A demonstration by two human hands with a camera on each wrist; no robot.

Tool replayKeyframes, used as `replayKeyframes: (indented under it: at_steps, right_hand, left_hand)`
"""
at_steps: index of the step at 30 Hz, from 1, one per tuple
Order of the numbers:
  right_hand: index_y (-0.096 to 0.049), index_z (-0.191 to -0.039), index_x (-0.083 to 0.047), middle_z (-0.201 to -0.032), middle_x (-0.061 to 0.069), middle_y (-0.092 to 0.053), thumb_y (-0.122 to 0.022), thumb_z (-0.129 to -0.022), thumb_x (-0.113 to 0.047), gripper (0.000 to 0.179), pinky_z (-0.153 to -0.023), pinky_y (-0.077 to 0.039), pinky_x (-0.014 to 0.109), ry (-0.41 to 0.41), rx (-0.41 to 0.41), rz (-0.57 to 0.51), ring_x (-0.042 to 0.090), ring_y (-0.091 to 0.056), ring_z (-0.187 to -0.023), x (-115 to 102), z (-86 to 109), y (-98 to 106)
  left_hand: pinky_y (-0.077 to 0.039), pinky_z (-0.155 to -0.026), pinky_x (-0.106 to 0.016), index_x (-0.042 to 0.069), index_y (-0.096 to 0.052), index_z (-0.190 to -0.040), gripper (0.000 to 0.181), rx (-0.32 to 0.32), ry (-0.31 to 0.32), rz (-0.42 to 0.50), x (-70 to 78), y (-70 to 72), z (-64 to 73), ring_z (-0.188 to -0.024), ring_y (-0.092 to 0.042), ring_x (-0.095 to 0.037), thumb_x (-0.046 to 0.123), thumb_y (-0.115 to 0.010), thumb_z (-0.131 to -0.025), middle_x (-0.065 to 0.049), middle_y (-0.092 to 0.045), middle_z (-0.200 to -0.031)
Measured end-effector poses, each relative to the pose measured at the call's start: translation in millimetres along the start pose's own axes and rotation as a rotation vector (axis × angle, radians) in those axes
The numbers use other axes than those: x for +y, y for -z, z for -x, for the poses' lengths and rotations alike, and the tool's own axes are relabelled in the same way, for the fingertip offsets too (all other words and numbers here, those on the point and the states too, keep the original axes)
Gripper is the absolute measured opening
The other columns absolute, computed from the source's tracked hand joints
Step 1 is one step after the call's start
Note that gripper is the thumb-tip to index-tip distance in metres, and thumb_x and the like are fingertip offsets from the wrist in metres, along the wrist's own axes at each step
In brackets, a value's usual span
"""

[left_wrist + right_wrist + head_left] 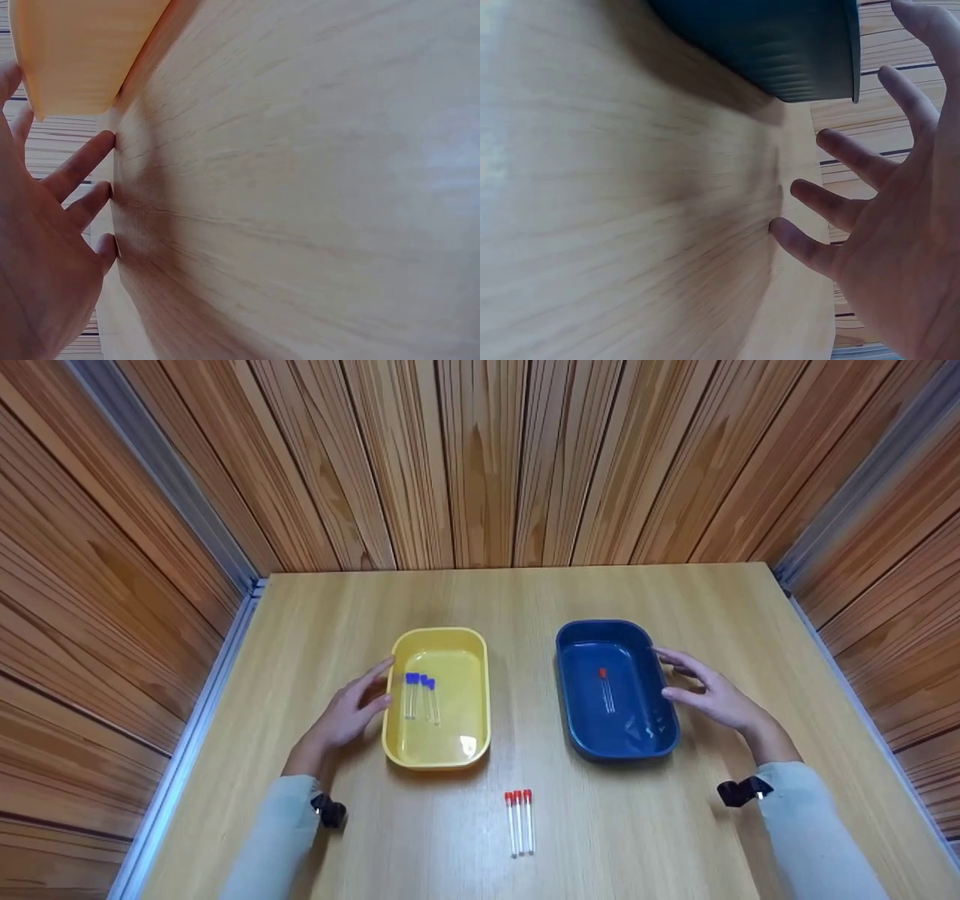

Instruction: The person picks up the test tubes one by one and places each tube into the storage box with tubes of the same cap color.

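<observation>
My left hand (351, 714) is at the left side of a yellow tray (474, 697), its thumb and a fingertip at the rim. In the left wrist view the fingers of that hand (45, 225) are spread beside the yellow wall. On the other side, my right hand (712, 694) is beside the right rim of a dark blue tray (637, 735), fingers extended and apart. Several tubes with blue caps (420, 697) lie in the yellow tray. One red-capped tube (606, 690) lies in the blue tray. Three red-capped tubes (519, 821) lie side by side on the table.
Both trays stand on a light wooden table (525, 607), with a gap between them. Wood-plank walls (480, 465) close off the back and both sides. Each wrist wears a small black camera (330, 811) over a pale sleeve (274, 832).
</observation>
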State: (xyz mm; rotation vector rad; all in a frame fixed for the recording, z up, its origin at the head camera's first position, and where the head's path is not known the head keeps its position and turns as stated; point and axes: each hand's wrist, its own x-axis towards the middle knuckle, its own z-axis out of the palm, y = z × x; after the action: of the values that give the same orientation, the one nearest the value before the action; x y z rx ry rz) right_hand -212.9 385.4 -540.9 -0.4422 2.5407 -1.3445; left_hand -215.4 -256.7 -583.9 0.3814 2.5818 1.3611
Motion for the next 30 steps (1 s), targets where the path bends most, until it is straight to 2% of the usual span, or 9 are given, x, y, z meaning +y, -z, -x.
replayKeyframes:
  at_steps: [10, 14, 24, 30]
  right_hand:
    - [-0.024, -0.181, -0.021, -0.184, 0.025, -0.031, -0.067, -0.113, -0.03, 0.081, -0.127, -0.031, 0.086, -0.068, -0.045, 0.025, 0.059, -0.035, -0.165, 2, -0.8, 4]
    - [-0.024, -0.181, -0.023, -0.184, 0.024, -0.032, -0.069, -0.112, -0.032, 0.083, -0.126, -0.032, 0.086, -0.08, -0.067, 0.042, 0.059, -0.036, -0.165, 0, -2.3, 6]
    - [-0.023, -0.18, -0.016, -0.185, 0.029, -0.025, -0.069, -0.111, -0.025, 0.083, -0.122, -0.034, 0.089, -0.059, -0.143, 0.074, 0.066, -0.037, -0.163, -5, -8.8, 15]
    - [-0.022, -0.18, -0.013, -0.186, 0.03, -0.023, -0.068, -0.112, -0.024, 0.083, -0.121, -0.036, 0.09, -0.057, -0.177, 0.084, 0.068, -0.036, -0.162, -6, -10.0, 19]
  left_hand:
    - [-0.027, -0.14, -0.069, 0.035, -0.031, -0.179, 0.069, -0.002, 0.029, -0.002, 0.5, -0.6, 1.2, -0.166, -0.048, -0.042, 0.041, -0.061, -0.117, -0.018, -0.056, -0.172]
    - [-0.027, -0.14, -0.071, 0.033, -0.031, -0.179, 0.069, -0.002, 0.021, -0.006, -0.4, -0.2, 1.4, -0.165, -0.048, -0.043, 0.04, -0.06, -0.117, -0.019, -0.056, -0.171]
    - [-0.03, -0.138, -0.07, 0.027, -0.034, -0.179, 0.07, 0.005, -0.004, -0.024, -0.3, 0.2, 0.6, -0.161, -0.052, -0.045, 0.035, -0.063, -0.116, -0.022, -0.061, -0.166]
    - [-0.029, -0.139, -0.07, 0.03, -0.033, -0.179, 0.07, 0.001, 0.003, -0.017, 0.0, 0.4, 0.6, -0.163, -0.051, -0.044, 0.037, -0.063, -0.116, -0.021, -0.059, -0.168]
